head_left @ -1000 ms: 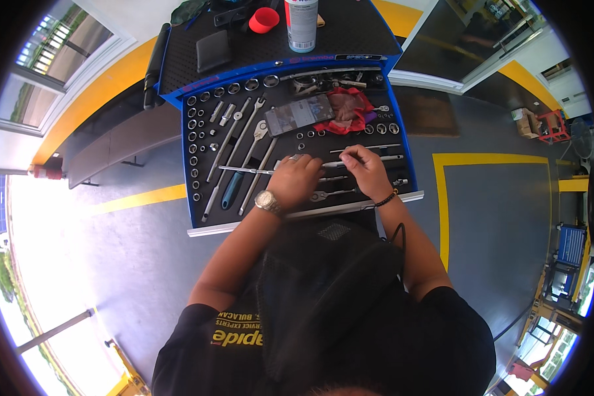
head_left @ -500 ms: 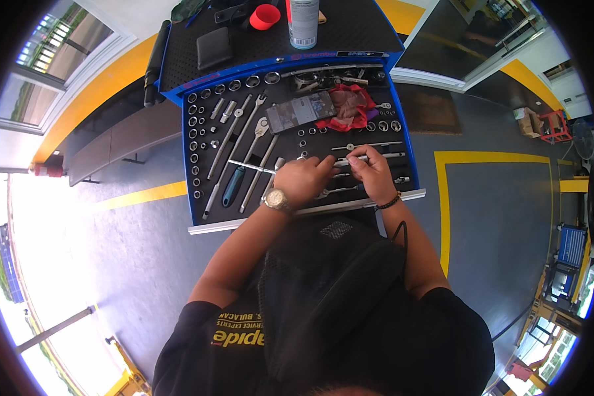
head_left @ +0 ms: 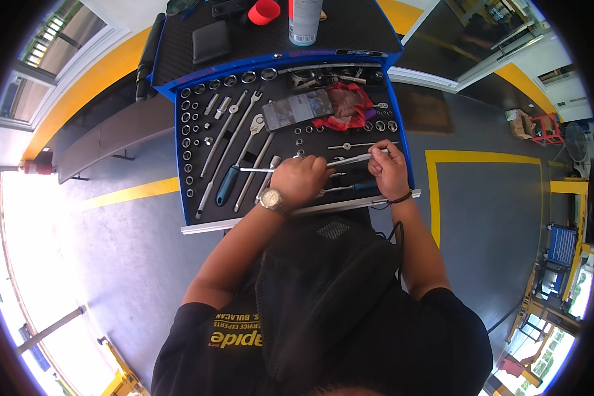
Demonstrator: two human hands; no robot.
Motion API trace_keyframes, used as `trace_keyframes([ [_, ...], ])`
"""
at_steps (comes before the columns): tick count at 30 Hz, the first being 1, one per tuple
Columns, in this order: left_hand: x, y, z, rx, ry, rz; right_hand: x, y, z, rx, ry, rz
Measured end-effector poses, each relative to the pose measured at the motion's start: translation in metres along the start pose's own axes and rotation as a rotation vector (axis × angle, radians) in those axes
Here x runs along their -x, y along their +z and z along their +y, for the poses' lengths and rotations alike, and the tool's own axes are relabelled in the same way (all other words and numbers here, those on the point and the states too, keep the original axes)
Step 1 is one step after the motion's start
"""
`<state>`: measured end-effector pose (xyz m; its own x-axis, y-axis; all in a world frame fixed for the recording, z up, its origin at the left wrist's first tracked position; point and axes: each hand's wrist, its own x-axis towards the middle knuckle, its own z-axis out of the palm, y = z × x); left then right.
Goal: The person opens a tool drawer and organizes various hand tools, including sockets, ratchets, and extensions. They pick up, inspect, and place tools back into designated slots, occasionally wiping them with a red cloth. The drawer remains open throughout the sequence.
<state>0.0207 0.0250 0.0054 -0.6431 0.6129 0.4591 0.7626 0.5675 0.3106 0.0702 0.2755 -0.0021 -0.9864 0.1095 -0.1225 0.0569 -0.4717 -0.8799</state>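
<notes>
Silver metal gleams on my remote feed: a slim rod (head_left: 352, 160) spans the centre of the frame between both hands. I see the left hand (head_left: 301, 181) curled closed around one stretch, while the right hand (head_left: 389, 170) pinches the other end between thumb and fingers. A bright shaft (head_left: 255, 170) juts leftward from the left hand; I cannot tell whether both are one piece. Beneath is an open drawer (head_left: 208, 228) with sockets (head_left: 187, 142) along its left side, plus a phone (head_left: 298, 111) touching crumpled red material (head_left: 346, 109) at upper centre.
</notes>
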Motion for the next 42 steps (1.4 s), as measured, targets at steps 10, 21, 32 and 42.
trace_keyframes([
  [10,-0.004,-0.001,0.008,-0.013,-0.028,0.077,-0.003,0.004,-0.007,-0.031,-0.019,0.019],
  [21,0.000,-0.008,0.004,0.020,-0.055,0.146,-0.006,-0.029,-0.026,-0.101,-0.139,0.162],
  [32,0.006,-0.013,-0.007,-0.004,0.035,0.111,0.020,-0.040,-0.142,0.189,-0.347,0.034],
  [42,-0.001,-0.024,0.003,0.083,0.024,0.035,0.030,-0.005,-0.082,0.052,-0.087,-0.100],
])
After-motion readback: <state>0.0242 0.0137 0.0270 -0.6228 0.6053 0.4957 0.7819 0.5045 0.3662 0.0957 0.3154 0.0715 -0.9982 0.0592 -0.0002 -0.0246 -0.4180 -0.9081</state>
